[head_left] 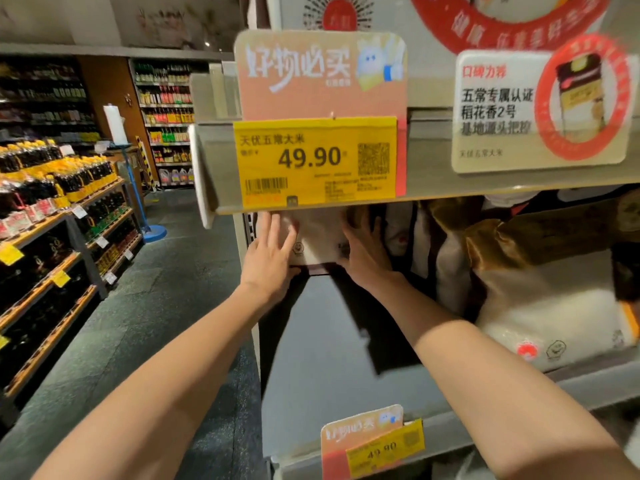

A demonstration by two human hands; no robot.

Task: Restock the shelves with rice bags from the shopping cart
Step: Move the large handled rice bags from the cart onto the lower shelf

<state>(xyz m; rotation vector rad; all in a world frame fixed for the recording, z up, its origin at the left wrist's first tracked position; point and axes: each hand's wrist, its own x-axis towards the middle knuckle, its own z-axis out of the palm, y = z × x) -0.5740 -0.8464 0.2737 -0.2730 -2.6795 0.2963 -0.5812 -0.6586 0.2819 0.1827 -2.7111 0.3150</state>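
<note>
Evidently a white rice bag point(320, 237) is being placed at the back left of the shelf point(332, 341), just under the upper shelf edge that carries the yellow price tag point(315, 161). Whether its base is resting on the board cannot be told. It is pressed between the two hands. The left hand point(273, 252) is laid flat on its left side with fingers straight and the thumb at the lower edge. The right hand point(363, 256) is spread against its right side, fingers extended. Neither hand is curled round the bag.

Just beside it to the right, brown-topped bags point(485, 244) are seen standing, and another white bag point(554, 323) is laid flat nearer the front. A broad stretch of grey shelf in front of the held bag is uncovered, so the restocking is judged to be partway done, with room for more. The shopping cart is not shown, so the number of bags remaining cannot be told. Across the aisle, bottle racks point(59, 188) are seen.
</note>
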